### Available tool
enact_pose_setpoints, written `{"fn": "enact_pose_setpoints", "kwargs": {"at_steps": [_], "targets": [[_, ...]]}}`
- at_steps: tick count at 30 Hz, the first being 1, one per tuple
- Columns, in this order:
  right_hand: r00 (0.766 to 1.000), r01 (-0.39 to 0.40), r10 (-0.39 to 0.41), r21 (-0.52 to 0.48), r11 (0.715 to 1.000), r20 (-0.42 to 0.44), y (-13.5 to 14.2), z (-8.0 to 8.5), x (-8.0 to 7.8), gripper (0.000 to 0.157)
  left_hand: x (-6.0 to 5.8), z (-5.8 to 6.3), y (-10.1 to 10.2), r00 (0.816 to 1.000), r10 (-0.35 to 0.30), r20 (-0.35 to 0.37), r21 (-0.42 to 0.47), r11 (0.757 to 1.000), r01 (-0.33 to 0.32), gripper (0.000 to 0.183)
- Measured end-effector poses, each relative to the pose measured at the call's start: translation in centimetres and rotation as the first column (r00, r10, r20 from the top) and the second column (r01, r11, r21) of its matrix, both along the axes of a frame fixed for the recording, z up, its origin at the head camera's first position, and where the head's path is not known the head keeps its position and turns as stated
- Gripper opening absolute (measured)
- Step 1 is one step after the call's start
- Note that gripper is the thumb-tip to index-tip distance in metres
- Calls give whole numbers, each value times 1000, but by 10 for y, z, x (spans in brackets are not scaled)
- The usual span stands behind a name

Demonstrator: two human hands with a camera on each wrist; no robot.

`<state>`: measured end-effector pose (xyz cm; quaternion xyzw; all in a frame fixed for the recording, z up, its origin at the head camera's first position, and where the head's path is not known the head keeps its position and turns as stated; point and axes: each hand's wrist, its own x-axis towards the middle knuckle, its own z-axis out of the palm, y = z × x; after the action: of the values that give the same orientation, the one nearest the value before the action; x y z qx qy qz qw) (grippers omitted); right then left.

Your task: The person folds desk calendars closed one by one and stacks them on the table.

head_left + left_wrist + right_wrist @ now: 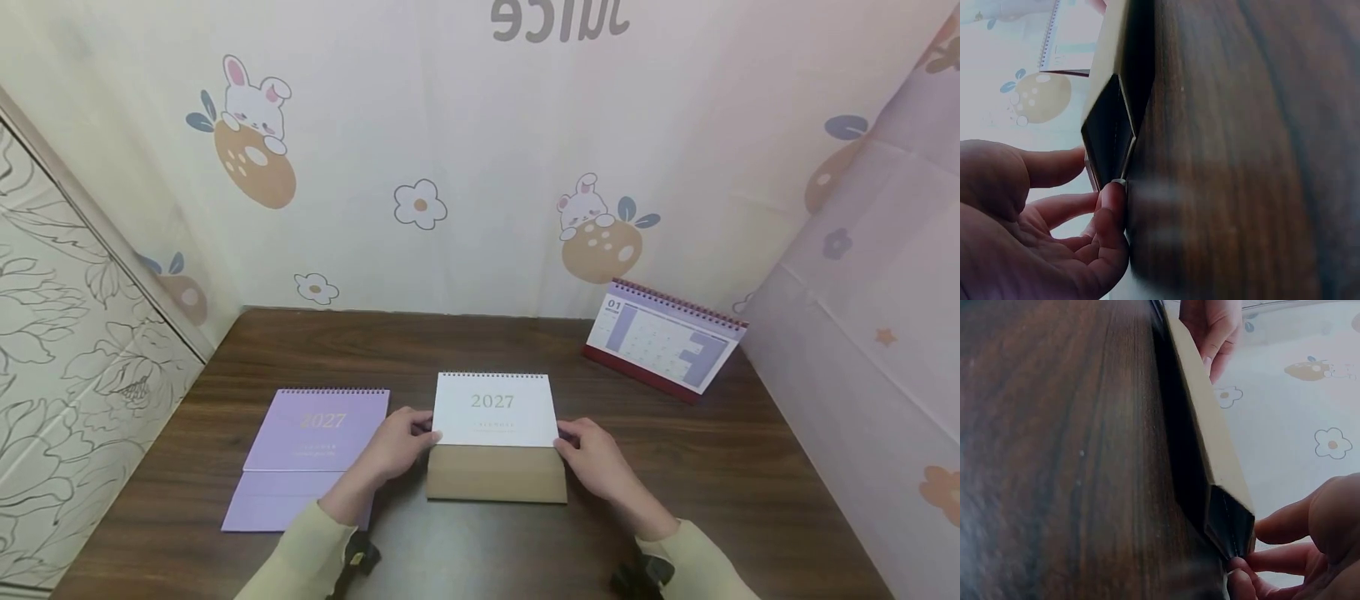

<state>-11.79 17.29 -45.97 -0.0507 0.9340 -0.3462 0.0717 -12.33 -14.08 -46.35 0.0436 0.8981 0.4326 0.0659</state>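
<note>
Midway across the tabletop (735, 500), you pinched the white calendar (495, 421) by its side edges, left hand (397, 443) at nine o'clock, right hand (597, 460) at three, with gaps towards the purple calendar (300, 442) at nine and red-based calendar (660, 337) at two.

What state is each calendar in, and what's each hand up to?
White calendar: cover showing 2027, its tan base folded into a hollow shape.
Purple calendar: cover showing 2027; whether it lies fully flat, I can't tell.
Red-based calendar: propped up at an angle, page 01 showing.
Left grip: pinching the white calendar's left side.
Right grip: pinching its right side.
</note>
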Motion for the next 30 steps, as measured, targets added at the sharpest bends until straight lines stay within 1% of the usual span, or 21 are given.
{"fn": "enact_pose_setpoints", "kwargs": {"at_steps": [5,7,11,13,15,17,19,22,25,28,30], "targets": [[1000,-1,1,1,1000,3,1,-1,-1,32,-1,2,0,1000,-14,13,-30,999,14,30],[1000,2,-2,8,1000,-6,1,-2,-1,32,-1,3,0,1000,-30,11,-49,998,30,30],[1000,3,-2,20,1000,-29,4,-1,1,33,1,7,-3,998,-64,-16,-118,991,62,31],[999,1,0,29,1000,-44,6,0,3,35,2,10,-4,996,-77,-44,-174,982,69,31],[998,-8,10,35,999,-64,8,2,5,36,3,13,-6,993,-91,-78,-242,968,69,30],[995,-25,30,53,998,-96,9,4,9,38,6,15,-6,987,-109,-114,-312,948,69,29],[988,-60,70,73,996,-140,10,6,13,41,9,17,-6,979,-135,-151,-376,924,69,30],[967,-124,145,108,986,-210,11,8,20,44,16,21,-5,958,-195,-209,-475,877,75,35],[938,-188,221,142,972,-268,12,10,27,48,23,24,-3,923,-265,-278,-550,832,74,41],[919,-228,271,174,958,-287,11,11,32,54,29,24,0,880,-331,-341,-581,810,80,47],[911,-249,296,189,950,-288,11,11,34,57,32,21,3,858,-369,-357,-596,798,96,52]]}}
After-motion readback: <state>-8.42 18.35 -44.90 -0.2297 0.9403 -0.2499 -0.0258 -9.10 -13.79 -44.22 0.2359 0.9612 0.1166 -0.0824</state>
